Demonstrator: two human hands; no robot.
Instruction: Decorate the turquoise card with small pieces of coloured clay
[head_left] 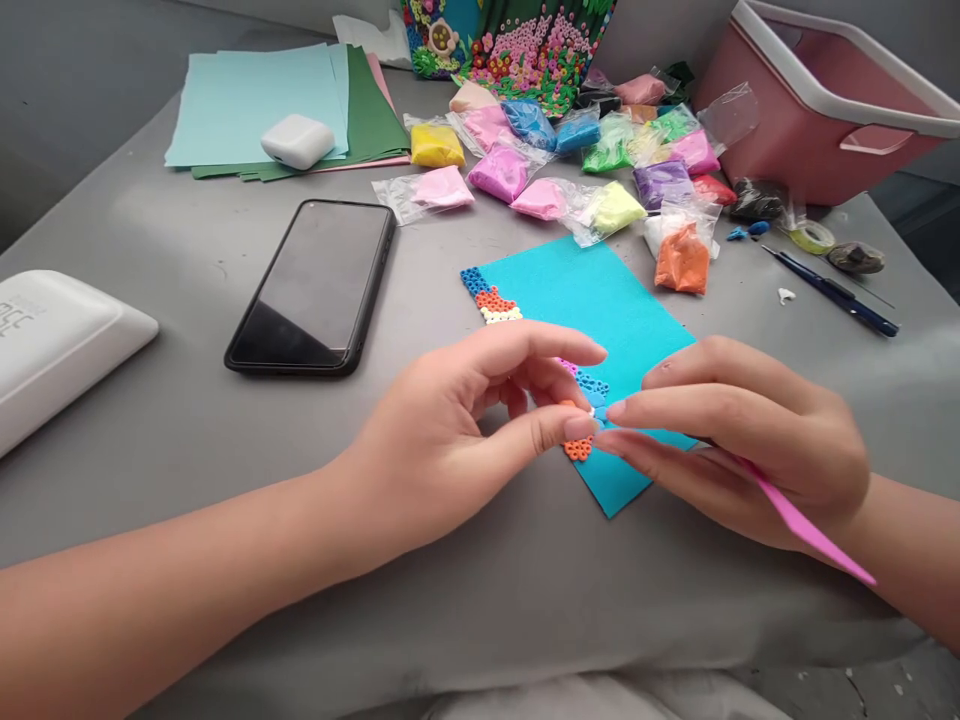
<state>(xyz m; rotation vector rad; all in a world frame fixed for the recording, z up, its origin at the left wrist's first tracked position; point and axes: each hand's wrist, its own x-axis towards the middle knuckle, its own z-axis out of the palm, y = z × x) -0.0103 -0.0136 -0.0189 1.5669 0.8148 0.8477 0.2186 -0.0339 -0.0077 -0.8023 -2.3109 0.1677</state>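
Where the left fingers (555, 343) and right fingers (675, 406) are held nearly tip to tip over a turquoise sheet (600, 300), a tiny white bit (592, 412) is glimpsed among them; whether it is grasped by the left ones cannot be told. A smooth pink tool (795, 517) is gripped under the right fingers, its tapered end slanted toward the wrist, presumably so that the tips are left free. Beneath and beyond the fingers, the flat sheet is edged with bumpy ring-shaped beads (495, 300). Farther beyond, crinkled clear packets (501, 172) of soft-looking color are spread, seemingly within reach
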